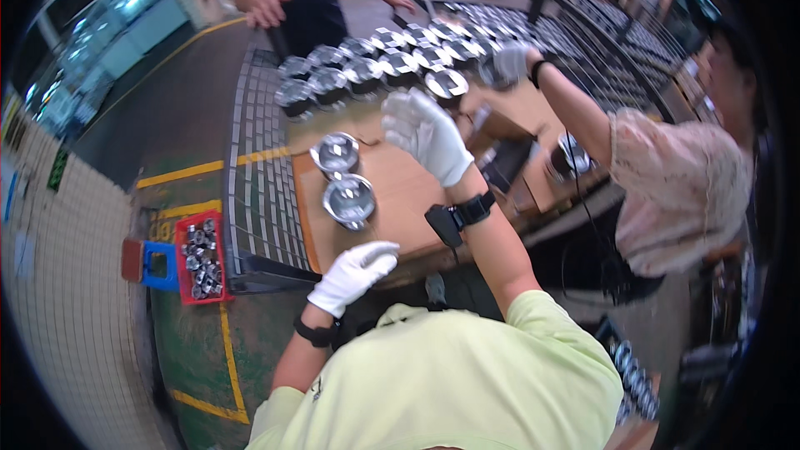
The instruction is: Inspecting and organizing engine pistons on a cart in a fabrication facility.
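The right hand reaches far out over the table, its fingers bent and pointing up, close to the rows of shiny metal cups. It is a bit blurry, so I cannot tell if it holds anything. The left hand is low by the near edge, loose, with its thumb apart and nothing in it. Two round metal parts sit close together just past it. Tan cardboard covers the table top. A red bin of small metal bits stands on the green floor, beside a blue stool.
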Tool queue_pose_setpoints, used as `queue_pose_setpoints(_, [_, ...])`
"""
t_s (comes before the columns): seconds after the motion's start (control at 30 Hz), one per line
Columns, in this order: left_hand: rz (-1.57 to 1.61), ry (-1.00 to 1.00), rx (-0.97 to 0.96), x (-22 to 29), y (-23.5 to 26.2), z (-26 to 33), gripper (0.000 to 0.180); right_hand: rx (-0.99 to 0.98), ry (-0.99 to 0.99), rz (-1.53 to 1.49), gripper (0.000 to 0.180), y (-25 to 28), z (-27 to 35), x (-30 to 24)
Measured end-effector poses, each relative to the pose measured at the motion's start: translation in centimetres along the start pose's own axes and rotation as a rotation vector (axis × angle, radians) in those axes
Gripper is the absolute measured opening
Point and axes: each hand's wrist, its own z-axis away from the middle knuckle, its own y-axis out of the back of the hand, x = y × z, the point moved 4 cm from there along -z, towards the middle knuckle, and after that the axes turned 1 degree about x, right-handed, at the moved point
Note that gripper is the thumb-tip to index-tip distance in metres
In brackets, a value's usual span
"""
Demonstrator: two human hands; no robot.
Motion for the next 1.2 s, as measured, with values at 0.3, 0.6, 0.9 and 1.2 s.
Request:
queue_pose_setpoints(0.3, [-0.299, -0.678, -0.155, 6.6, -1.3, -3.7, 0.035, 0.013, 0.242, -0.668, 0.033, 0.0, 8.9, -0.9])
queue_pose_setpoints(0.6, [-0.496, -0.78, -0.186, 6.7, -2.7, -2.7, 0.041, 0.141, 0.251, -0.638, 0.027, 0.2, 8.5, -0.8])
queue_pose_setpoints(0.9, [-0.478, -0.469, 0.054, 0.0, -0.5, -0.8, 0.023, 0.134, 0.34, 0.377, 0.027, 2.6, 1.9, -14.6])
queue_pose_setpoints(1.2, [-0.358, -0.125, 0.31, -2.2, -0.5, 2.9, 0.026, 0.193, -0.253, 2.232, 0.034, 14.3, -15.1, -8.1])
